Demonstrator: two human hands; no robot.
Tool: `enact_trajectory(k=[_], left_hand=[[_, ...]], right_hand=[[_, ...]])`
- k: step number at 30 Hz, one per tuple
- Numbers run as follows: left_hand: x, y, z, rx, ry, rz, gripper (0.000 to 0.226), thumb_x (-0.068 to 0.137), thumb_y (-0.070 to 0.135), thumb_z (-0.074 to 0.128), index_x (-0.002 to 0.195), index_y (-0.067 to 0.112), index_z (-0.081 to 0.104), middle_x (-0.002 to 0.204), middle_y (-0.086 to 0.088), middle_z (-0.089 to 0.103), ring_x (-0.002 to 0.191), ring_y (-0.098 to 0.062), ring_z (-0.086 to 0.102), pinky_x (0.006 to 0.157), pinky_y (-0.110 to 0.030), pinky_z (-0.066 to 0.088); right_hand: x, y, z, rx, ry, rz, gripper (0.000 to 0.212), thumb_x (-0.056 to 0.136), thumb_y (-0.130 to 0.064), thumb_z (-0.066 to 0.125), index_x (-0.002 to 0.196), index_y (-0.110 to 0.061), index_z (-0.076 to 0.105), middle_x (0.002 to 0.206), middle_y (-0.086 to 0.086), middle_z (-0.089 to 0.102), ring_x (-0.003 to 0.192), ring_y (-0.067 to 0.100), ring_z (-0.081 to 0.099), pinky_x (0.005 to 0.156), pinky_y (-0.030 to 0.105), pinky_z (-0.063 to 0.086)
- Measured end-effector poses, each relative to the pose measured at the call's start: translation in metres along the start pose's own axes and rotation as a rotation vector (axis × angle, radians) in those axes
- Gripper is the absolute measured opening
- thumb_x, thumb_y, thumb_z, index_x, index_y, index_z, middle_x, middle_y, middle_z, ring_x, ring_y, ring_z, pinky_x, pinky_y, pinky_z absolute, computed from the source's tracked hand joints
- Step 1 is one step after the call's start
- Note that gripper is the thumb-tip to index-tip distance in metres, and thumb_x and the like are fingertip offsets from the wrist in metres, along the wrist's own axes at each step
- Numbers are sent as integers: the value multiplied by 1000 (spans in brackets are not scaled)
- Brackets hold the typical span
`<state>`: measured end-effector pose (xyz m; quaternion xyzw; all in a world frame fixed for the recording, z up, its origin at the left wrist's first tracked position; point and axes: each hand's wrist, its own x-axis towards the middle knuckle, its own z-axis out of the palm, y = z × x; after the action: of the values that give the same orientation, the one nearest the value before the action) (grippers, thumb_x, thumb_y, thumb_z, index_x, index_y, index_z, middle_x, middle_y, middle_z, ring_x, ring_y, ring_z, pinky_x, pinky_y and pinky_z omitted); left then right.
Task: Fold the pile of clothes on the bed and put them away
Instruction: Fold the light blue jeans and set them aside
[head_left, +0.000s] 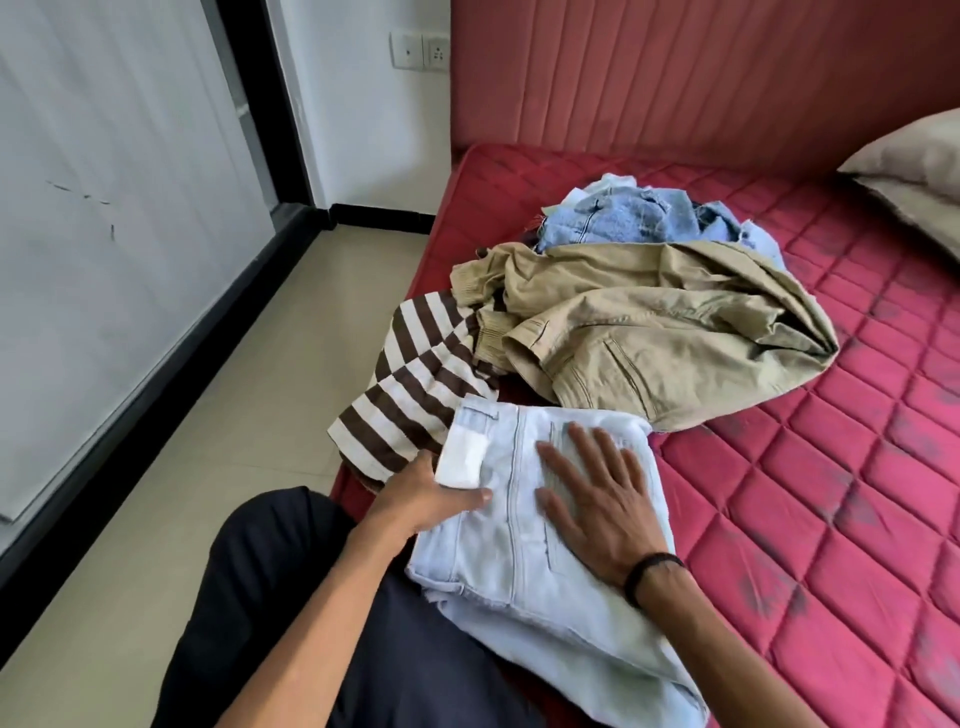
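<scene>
Pale jeans under right hand; white tag seemingly blank.

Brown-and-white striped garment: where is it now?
In the head view, the brown-and-white striped garment lies at the mattress's left edge, between the khaki jacket and the pale folded jeans.

Bare quilted red mattress lay open to the right; crumpled khaki jacket and brown-and-white striped top blocked the way ahead.

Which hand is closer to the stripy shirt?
The left hand. It grips the jeans' edge right beside the stripy shirt. The right hand lies flat on the jeans, farther away.
</scene>
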<state>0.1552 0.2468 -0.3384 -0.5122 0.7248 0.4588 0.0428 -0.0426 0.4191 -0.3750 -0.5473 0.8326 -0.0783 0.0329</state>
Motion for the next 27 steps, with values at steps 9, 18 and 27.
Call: enact_trajectory(k=[9, 18, 27], left_hand=[[-4, -5, 17, -96, -3, 99, 95, 65, 59, 91, 138, 20, 43, 129, 0, 63, 108, -15, 62, 86, -33, 57], [-61, 101, -4, -38, -332, 631, 67, 76, 36, 91, 134, 31, 58, 117, 23, 68, 107, 13, 63, 97, -14, 50], [-32, 240, 165, 335, 394, 1039, 63, 83, 47, 70, 140, 22, 59, 134, -8, 62, 121, -36, 58, 102, -48, 47]], right_hand=[[2, 25, -58, 1158, 104, 902, 77, 60, -41, 99, 119, -3, 66, 104, 15, 77, 90, 32, 75, 74, 39, 63], [-153, 82, -171, 1436, 112, 539, 34, 90, -19, 68, 122, -7, 73, 120, 17, 75, 111, 37, 72, 92, 51, 58], [-261, 189, -146, 658, -23, 970, 97, 41, -83, 80, 106, -11, 74, 85, 3, 75, 74, 22, 68, 79, 40, 58]])
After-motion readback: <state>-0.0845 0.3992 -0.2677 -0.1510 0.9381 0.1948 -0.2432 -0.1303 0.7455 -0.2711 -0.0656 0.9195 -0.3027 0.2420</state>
